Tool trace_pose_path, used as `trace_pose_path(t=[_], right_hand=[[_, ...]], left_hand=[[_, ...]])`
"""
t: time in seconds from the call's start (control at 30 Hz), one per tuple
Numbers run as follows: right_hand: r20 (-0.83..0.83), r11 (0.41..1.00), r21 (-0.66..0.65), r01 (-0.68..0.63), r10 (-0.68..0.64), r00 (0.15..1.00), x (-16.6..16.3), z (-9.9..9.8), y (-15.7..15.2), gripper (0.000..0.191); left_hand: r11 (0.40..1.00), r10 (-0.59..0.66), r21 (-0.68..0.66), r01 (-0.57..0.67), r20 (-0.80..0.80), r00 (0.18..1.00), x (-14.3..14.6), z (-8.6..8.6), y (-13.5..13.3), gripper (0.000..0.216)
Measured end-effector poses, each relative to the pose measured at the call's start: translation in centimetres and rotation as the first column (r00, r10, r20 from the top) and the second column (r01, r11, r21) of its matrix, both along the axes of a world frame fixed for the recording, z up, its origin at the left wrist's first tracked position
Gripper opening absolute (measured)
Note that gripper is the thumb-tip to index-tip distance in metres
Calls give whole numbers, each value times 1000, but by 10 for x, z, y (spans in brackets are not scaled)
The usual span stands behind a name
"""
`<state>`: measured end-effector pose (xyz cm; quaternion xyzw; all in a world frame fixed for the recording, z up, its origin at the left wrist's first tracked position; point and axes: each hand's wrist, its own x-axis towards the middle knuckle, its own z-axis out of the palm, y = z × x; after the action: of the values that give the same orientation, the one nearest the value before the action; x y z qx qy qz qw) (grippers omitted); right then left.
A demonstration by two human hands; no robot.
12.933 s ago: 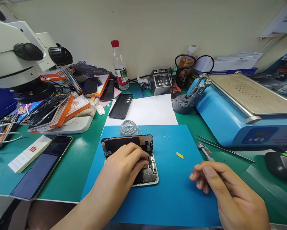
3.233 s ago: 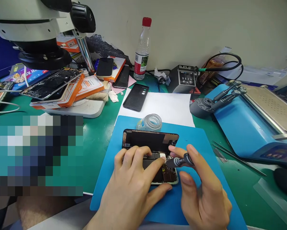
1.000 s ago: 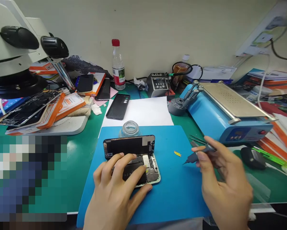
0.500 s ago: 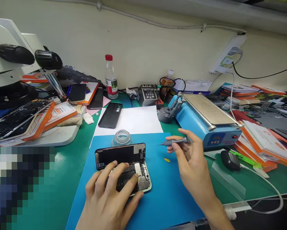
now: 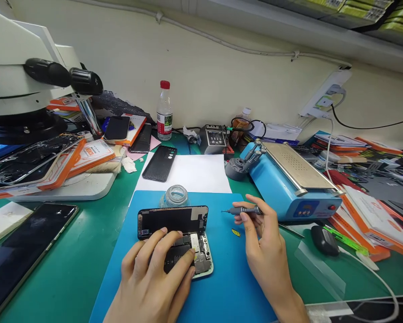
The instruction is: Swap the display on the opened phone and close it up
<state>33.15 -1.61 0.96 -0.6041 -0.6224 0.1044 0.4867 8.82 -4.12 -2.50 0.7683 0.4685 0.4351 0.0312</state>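
An opened smartphone (image 5: 203,265) lies on the blue mat (image 5: 218,296), its inner battery and metal shields exposed. Its screen (image 5: 173,220) stands tilted up at the far side, leaning near a glass jar (image 5: 176,196). My left hand (image 5: 154,269) is wrapped over the phone, with two fingertips against the screen's lower edge and the index finger on the inner parts; it covers the phone's left part. Pinched in my right hand (image 5: 264,242) is a grey precision screwdriver (image 5: 243,210), its tip pointing left above the mat. Below that tip lies a small yellow piece (image 5: 235,233).
A black phone case (image 5: 159,163) lies on white paper (image 5: 198,172). To the right stand a bit holder (image 5: 237,168), a blue heating plate machine (image 5: 272,179) and a black mouse (image 5: 324,240). At left are a microscope (image 5: 26,80) and a large dark phone (image 5: 26,255).
The view has shifted, so most things sit slightly lower and further right. My right hand with the screwdriver has moved a little left. My left thumb has drawn in closer to the fingers.
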Motion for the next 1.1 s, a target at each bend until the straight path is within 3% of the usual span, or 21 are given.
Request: trace_pose_path(t=[0.1, 0.3, 0.43, 0.53, 0.6, 0.67, 0.73, 0.83, 1.0, 1.1], right_hand=[[-52, 1000, 26, 11, -10, 999, -1, 0, 0, 32], [-339, 999, 49, 7, 11, 941, -1, 16, -7, 47], [-600, 991, -31, -133, 88, 795, -15, 30, -19, 53], [-726, 965, -57, -256, 136, 674, -37, 30, -26, 49], [-756, 954, -36, -296, 168, 633, -53, 27, -26, 44], [-760, 953, -4, -303, 194, 621, -66, 23, -25, 40], [-751, 956, 20, -293, 208, 626, -74, 19, -23, 38], [-748, 961, 37, -275, 209, 630, -80, 14, -20, 36], [-772, 959, 0, -285, 182, 610, -78, 6, -19, 32], [-774, 959, -22, -284, 164, 611, -75, 4, -16, 40]], left_hand=[[1000, 3, 2, -3, -7, 1000, 0, 2, 0, 27], [1000, 4, 4, -4, 25, 1000, -5, 8, 1, 26], [992, -124, 5, 124, 94, 988, -20, 13, 3, 19], [958, -261, -74, 276, 174, 950, -27, 21, 0, 39], [908, -272, -197, 371, 399, 876, -23, 28, -3, 48], [828, -187, -307, 469, 637, 747, -16, 33, -4, 40], [771, -94, -363, 524, 748, 657, -11, 34, -3, 27], [748, -107, -348, 565, 777, 620, -9, 31, 4, 21], [784, -183, -281, 554, 747, 639, -10, 26, 9, 32], [786, -244, -223, 577, 746, 620, -9, 28, 8, 40]])
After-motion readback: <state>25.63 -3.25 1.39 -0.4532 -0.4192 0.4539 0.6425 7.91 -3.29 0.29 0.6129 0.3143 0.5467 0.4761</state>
